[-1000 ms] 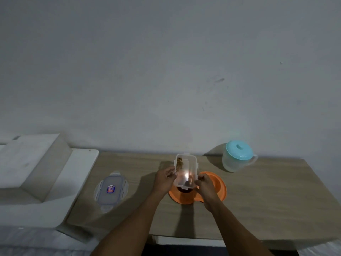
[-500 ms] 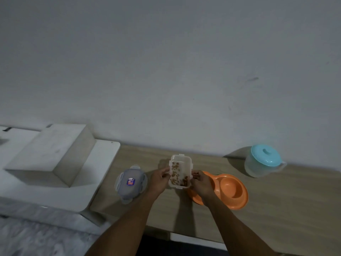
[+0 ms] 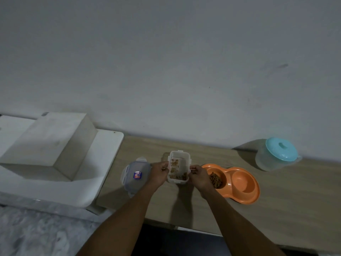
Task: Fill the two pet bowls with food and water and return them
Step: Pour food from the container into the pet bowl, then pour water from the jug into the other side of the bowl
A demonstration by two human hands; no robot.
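An orange double pet bowl lies on the wooden table. Its left well holds brown kibble; its right well looks empty. I hold a clear plastic food container between both hands, just left of the bowl, upright with some kibble in it. My left hand grips its left side and my right hand its right side. A clear water jug with a turquoise lid stands at the back right of the table.
The container's grey lid with a blue and red label lies on the table to the left. A white ledge with a raised white block adjoins the table's left end. A grey wall runs behind. Pale fluffy floor covering lies below left.
The container went from tipped over the bowl's left well to level, and moved left off the bowl. Kibble now shows in that well. My view swung left.
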